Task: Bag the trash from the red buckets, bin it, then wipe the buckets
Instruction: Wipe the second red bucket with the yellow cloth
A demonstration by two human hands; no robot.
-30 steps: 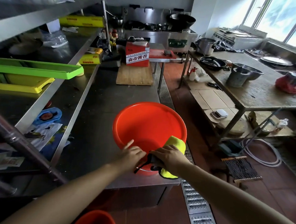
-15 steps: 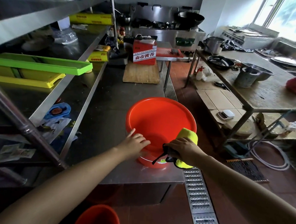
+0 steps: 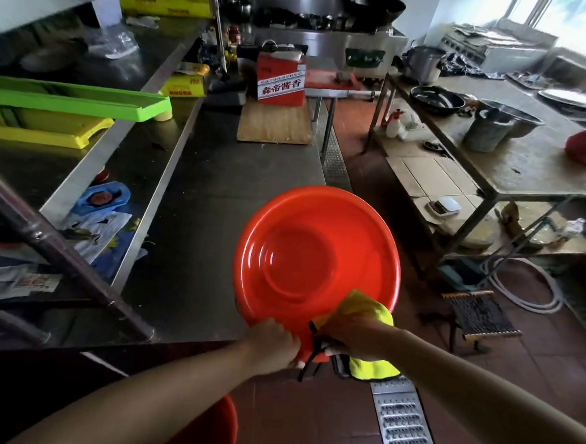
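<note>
A red bucket (image 3: pixel 317 253) is tilted with its empty inside facing me, at the front right corner of the steel counter (image 3: pixel 218 190). My left hand (image 3: pixel 275 344) grips its near rim from below. My right hand (image 3: pixel 353 333) is shut on a yellow cloth (image 3: pixel 361 308) pressed against the near rim, with a black strap hanging beneath. A second red bucket (image 3: pixel 213 428) stands on the floor below, only partly in view.
A wooden board (image 3: pixel 274 124) and a red box (image 3: pixel 281 80) sit further along the counter. Green and yellow trays (image 3: pixel 70 108) rest on the left shelf. A metal table (image 3: pixel 525 159) with pots stands right. A floor drain grate (image 3: pixel 403 428) runs beside the counter.
The bucket has been tipped up toward me and shifted right past the counter edge. My left hand went from resting on the rim to gripping it; the cloth stays at the near rim.
</note>
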